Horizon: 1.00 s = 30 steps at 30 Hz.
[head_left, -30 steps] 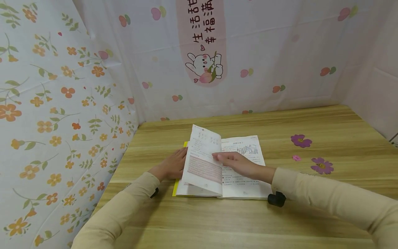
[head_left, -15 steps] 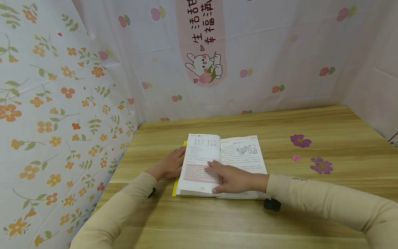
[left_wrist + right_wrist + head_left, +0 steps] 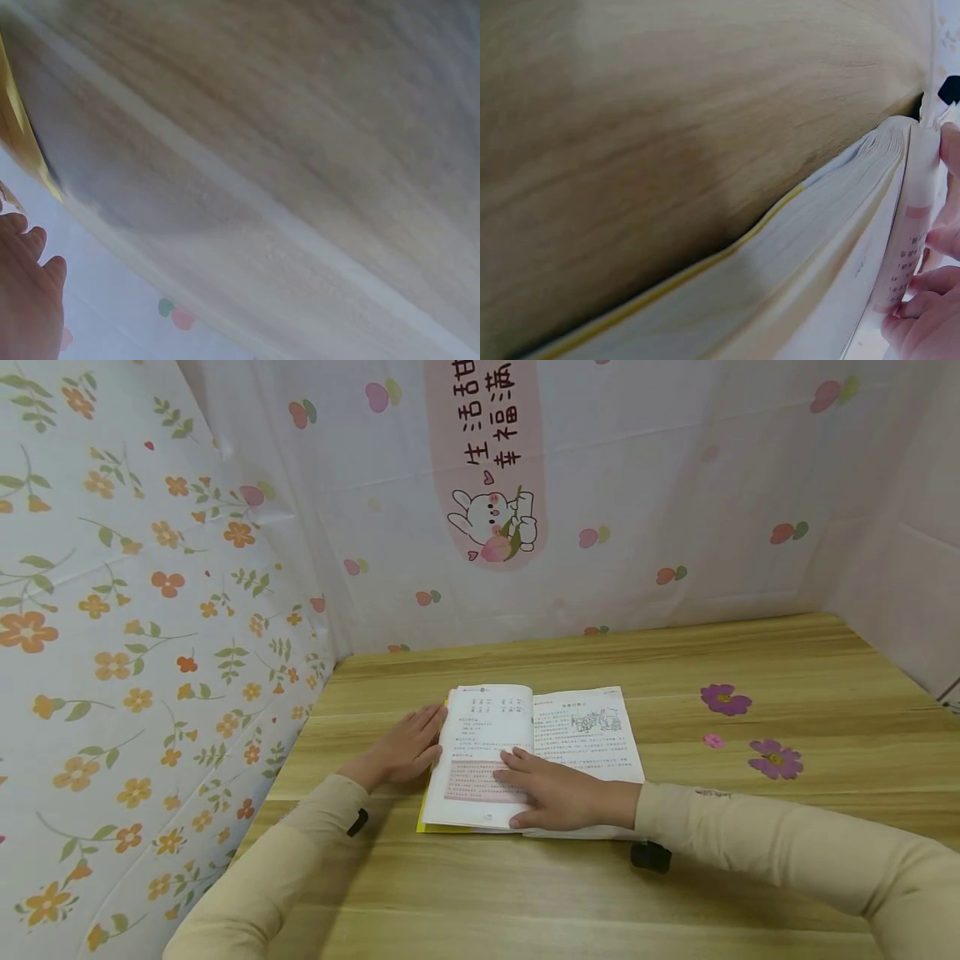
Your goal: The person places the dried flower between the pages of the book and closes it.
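An open book (image 3: 487,727) with a yellow cover edge lies on the wooden table, printed pages facing up. My right hand (image 3: 558,789) rests across the lower middle near the spine, its fingers spread flat over a pink text box on the left page. In the right wrist view, fingertips of the right hand (image 3: 930,300) lie on the page beside the book's thick page edges (image 3: 817,247). My left hand (image 3: 405,747) is at the book's left edge, fingers straight, fingertips along the page border. The left wrist view shows part of the left hand (image 3: 30,292) near the yellow cover (image 3: 22,120).
Two purple flowers (image 3: 726,699) and a small pink flower (image 3: 714,741) lie on the table (image 3: 480,893) right of the book. A patterned cloth (image 3: 637,485) hangs behind the table, and a floral one (image 3: 150,652) stands along the left side.
The lifted page has come down flat onto the left side. My right hand has gone from holding that page to lying flat on it. My left hand has shifted slightly left.
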### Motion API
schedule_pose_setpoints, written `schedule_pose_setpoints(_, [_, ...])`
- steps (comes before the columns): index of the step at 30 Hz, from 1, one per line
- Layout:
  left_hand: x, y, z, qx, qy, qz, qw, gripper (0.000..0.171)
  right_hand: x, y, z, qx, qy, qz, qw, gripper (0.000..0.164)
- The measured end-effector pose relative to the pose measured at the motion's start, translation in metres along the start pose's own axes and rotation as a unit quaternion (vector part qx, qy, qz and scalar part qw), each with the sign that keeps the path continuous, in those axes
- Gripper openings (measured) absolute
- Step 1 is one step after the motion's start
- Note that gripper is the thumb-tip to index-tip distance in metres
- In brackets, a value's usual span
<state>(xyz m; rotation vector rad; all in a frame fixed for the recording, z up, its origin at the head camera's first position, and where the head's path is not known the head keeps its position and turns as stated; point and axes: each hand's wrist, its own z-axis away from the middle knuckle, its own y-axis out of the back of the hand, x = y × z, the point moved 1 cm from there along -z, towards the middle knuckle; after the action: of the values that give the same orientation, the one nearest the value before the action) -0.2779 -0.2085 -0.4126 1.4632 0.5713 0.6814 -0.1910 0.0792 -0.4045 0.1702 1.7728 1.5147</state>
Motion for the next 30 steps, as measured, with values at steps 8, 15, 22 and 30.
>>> schedule_pose_setpoints(8, [0.007, 0.006, -0.009, 0.017, 0.003, -0.025, 0.9995, 0.071, -0.003, -0.001, -0.005, -0.013, -0.005, 0.047, 0.999, 0.067])
schedule_pose_setpoints(15, [0.018, 0.003, -0.021, -0.038, 0.018, -0.07, 0.9967, 0.083, -0.006, -0.002, -0.01, -0.019, 0.005, 0.105, 0.994, 0.064])
schedule_pose_setpoints(22, [0.022, -0.002, -0.027, -0.061, 0.029, -0.094, 0.9932, 0.09, -0.007, -0.004, -0.011, -0.033, 0.022, 0.185, 0.982, 0.062])
schedule_pose_setpoints(30, [0.024, -0.004, -0.029, -0.075, 0.032, -0.114, 0.9901, 0.093, -0.008, -0.004, -0.01, -0.045, 0.04, 0.256, 0.965, 0.063])
